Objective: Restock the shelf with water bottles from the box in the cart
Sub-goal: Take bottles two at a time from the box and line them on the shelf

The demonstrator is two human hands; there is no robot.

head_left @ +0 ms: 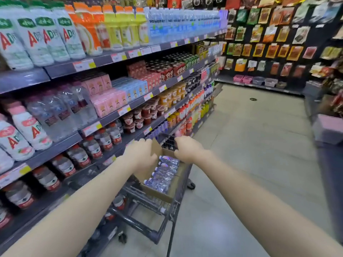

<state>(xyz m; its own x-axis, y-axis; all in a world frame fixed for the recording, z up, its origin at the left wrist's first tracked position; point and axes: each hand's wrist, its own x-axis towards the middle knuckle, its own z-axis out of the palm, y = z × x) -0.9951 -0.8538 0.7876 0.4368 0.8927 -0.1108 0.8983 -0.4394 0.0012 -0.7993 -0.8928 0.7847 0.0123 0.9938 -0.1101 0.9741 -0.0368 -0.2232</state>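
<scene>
A dark wire cart point(148, 206) stands against the shelving on the left. An open cardboard box point(157, 193) sits in it. Inside lie several small clear water bottles point(163, 175) with bluish caps, packed on their sides. My left hand point(141, 154) reaches over the box's left side, fingers curled on the raised left flap point(156, 148). At the box's right edge my right hand point(187, 149) is curled over the flap there; its fingertips are hidden. Clear red-labelled water bottles point(92, 151) line the low shelves beside the cart.
The shelf unit point(61, 143) on the left holds drinks, juice cartons and jars on several levels, with blue-labelled water point(176, 25) on top. A wall of hanging snack packets point(269, 43) closes the aisle's far end. Pale floor point(250, 154) stretches right of the cart.
</scene>
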